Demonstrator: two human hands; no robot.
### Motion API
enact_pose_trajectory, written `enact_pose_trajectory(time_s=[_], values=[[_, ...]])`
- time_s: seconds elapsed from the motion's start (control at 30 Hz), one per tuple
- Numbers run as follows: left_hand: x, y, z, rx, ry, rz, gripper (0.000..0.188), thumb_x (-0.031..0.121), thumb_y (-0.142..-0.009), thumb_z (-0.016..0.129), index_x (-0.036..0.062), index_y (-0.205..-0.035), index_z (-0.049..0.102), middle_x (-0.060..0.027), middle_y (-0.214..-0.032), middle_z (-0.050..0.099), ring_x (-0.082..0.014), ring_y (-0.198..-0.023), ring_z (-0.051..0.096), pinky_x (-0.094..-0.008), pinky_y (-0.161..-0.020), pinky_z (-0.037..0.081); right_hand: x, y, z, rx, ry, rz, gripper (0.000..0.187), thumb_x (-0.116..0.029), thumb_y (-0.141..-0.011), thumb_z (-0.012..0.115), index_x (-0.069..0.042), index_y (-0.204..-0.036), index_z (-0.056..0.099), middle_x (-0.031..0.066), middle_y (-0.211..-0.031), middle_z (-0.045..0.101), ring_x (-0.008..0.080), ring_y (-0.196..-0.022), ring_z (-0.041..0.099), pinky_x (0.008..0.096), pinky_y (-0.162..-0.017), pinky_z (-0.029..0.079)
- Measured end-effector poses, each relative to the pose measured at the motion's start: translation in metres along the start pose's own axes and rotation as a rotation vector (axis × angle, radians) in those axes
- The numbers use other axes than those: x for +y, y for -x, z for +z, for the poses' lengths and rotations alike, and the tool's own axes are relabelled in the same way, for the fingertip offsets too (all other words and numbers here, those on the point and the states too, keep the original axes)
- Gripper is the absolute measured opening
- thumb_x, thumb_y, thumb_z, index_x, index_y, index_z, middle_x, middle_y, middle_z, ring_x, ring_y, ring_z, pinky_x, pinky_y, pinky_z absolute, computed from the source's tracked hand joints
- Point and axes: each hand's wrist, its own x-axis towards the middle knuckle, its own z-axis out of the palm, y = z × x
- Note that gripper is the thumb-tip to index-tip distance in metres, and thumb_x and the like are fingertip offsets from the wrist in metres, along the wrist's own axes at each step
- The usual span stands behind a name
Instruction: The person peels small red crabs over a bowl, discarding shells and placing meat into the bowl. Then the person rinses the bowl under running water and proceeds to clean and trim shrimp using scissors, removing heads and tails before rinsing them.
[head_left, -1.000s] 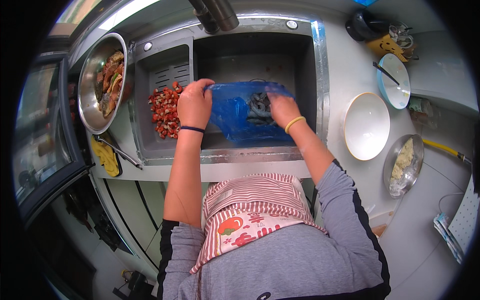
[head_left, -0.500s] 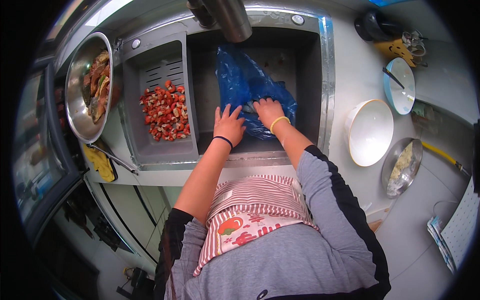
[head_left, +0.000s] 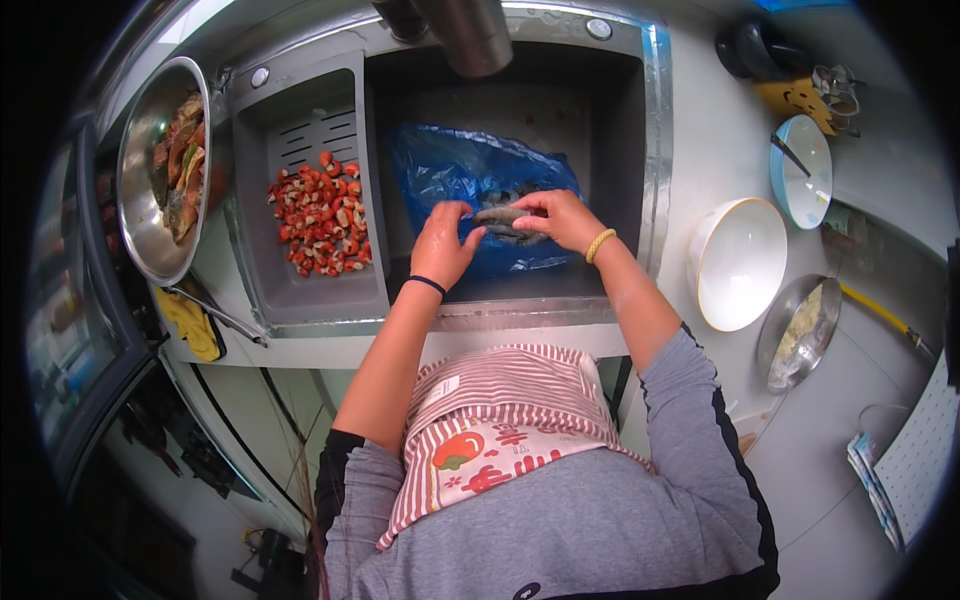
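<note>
A grey shrimp (head_left: 497, 215) is pinched at its right end between the fingers and thumb of my right hand (head_left: 562, 221), over a blue plastic bag (head_left: 440, 170). My left hand (head_left: 443, 245) is at the other end of the shrimp, thumb and fingers apart around its tip. Whether they touch it I cannot tell. The bag lies spread in the large basin of the dark sink (head_left: 590, 120), with more grey shrimp (head_left: 520, 232) on it, partly covered by my right hand.
Red and white shellfish pieces (head_left: 318, 220) fill part of the left basin. A steel bowl of fish pieces (head_left: 135, 215) stands farther left, above a yellow cloth (head_left: 190, 325). The faucet (head_left: 465, 35) overhangs the back. On the right are a white bowl (head_left: 738, 265) and a steel bowl (head_left: 790, 345).
My right hand has lifted a shrimp out of the bag and moved slightly right. The bag is flatter and opened out, its top lower. My left hand has turned toward the shrimp.
</note>
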Motion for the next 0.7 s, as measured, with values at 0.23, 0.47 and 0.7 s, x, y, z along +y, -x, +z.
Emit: enact_pose_trajectory(time_s=[0.23,0.47,0.7], values=[[0.042,0.017,-0.016,-0.07,0.294,0.319,0.031,0.006,-0.085,0.067,0.0057,-0.115,0.065,-0.0107,-0.1,0.068,-0.0232,-0.088,0.066,-0.0304,-0.079,0.053,-0.044,0.051,0.014,0.213,-0.166,-0.214,0.025,-0.013,-0.077,0.077,-0.002,-0.098,0.067,0.0069,-0.087,0.068,0.0128,-0.079,0.065,0.0251,-0.074,0.051],[0.044,0.038,-0.023,-0.092,0.778,0.165,0.025,0.009,-0.088,0.067,0.0028,-0.112,0.065,-0.0049,-0.101,0.068,-0.0111,-0.09,0.061,-0.0234,-0.079,0.049,-0.057,0.084,0.011,0.37,-0.417,-0.319,0.019,-0.009,-0.081,0.074,-0.003,-0.098,0.069,0.0075,-0.089,0.07,0.0143,-0.083,0.068,0.0245,-0.076,0.054],[0.077,0.059,-0.031,0.029,0.525,0.317,0.021,0.012,-0.084,0.071,0.0031,-0.104,0.068,-0.0075,-0.1,0.067,-0.014,-0.091,0.062,-0.0254,-0.081,0.049,-0.066,0.104,0.012,0.371,-0.413,-0.425,0.019,-0.004,-0.082,0.071,0.0,-0.1,0.067,0.0073,-0.091,0.068,0.0126,-0.081,0.067,0.0237,-0.075,0.056]])
